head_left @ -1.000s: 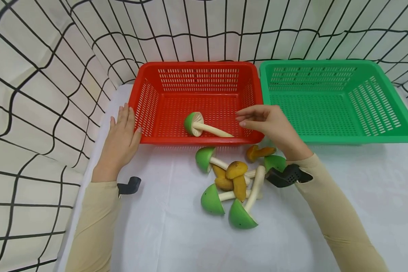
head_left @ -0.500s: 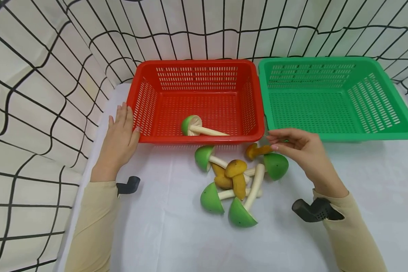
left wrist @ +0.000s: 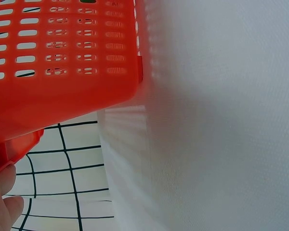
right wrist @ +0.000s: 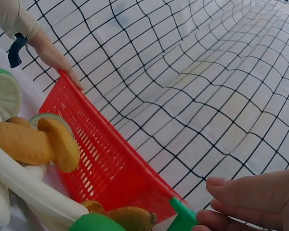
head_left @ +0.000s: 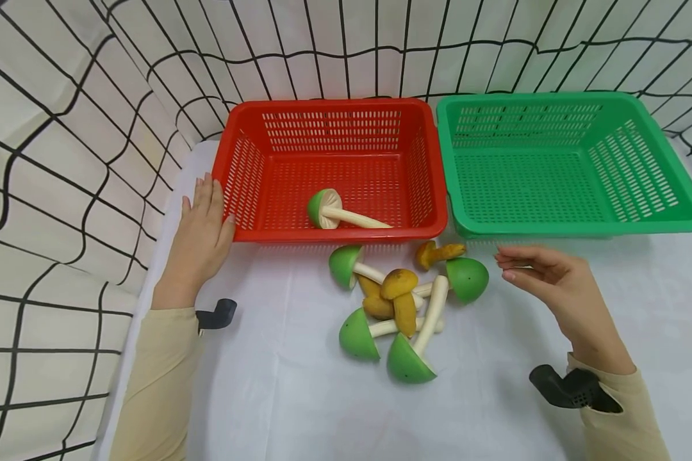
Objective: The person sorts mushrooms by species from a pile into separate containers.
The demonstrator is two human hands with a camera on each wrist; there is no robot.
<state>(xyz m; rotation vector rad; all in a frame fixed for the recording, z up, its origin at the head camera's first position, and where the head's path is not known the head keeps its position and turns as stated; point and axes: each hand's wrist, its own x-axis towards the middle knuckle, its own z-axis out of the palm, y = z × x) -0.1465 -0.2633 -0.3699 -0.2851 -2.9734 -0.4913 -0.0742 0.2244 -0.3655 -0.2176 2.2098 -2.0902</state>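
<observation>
My left hand (head_left: 195, 246) rests with extended fingers against the left rim of the red basket (head_left: 329, 235). Inside that basket lies one green-capped toy mushroom (head_left: 325, 209) with a pale stem. Holding nothing, my right hand (head_left: 562, 294) hovers in front of the green basket (head_left: 576, 228), its fingers loosely bent. Just left of its fingertips is another green-capped mushroom (head_left: 467, 280), part of a pile on the white cloth. A small brown mushroom (head_left: 432, 253) lies behind that cap, and a larger brown mushroom (head_left: 402, 301) sits on top of the pile.
The two baskets stand side by side at the back. Black wire mesh (head_left: 346, 61) with white cloth behind it rises at the back and left. More green-capped mushrooms (head_left: 409, 362) lie at the front of the pile, stems crossing.
My right hand has drawn back from above the red basket, moving right and toward me past the pile. My left hand stays on the red rim. The mushroom in the red basket has shifted slightly.
</observation>
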